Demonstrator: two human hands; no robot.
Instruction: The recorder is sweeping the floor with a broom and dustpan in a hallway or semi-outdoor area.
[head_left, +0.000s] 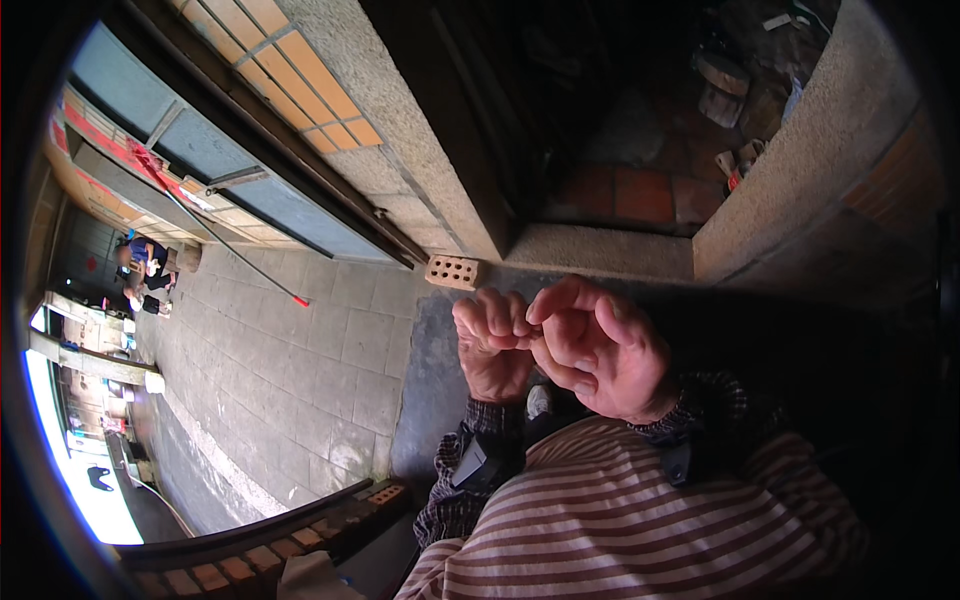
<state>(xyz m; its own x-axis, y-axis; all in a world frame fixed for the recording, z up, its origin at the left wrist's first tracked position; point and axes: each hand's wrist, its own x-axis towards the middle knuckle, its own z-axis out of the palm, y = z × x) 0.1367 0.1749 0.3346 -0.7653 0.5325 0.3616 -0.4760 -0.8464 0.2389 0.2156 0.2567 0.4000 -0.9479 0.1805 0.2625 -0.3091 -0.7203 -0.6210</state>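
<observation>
Both hands are raised together before my striped shirt (600, 517). My left hand (495, 352) has its fingers curled in towards the palm. My right hand (607, 356) touches it at the fingertips, palm partly turned up and fingers bent and somewhat apart. Whether anything thin or small sits between the fingertips cannot be made out. Dark knitted cuffs cover both wrists. Beyond the left hand, a perforated brick (452, 272) lies on the ground beside the stone doorsill (600, 249). One light shoe (538, 403) shows below the hands.
A dark doorway opens ahead onto red floor tiles (641, 193), with wooden blocks (724, 97) inside. Leftward, a long pole (232, 247) leans against the wall over grey paving (322, 352). Two people (146, 262) sit farther off. A low brick wall (247, 562) stands lower left.
</observation>
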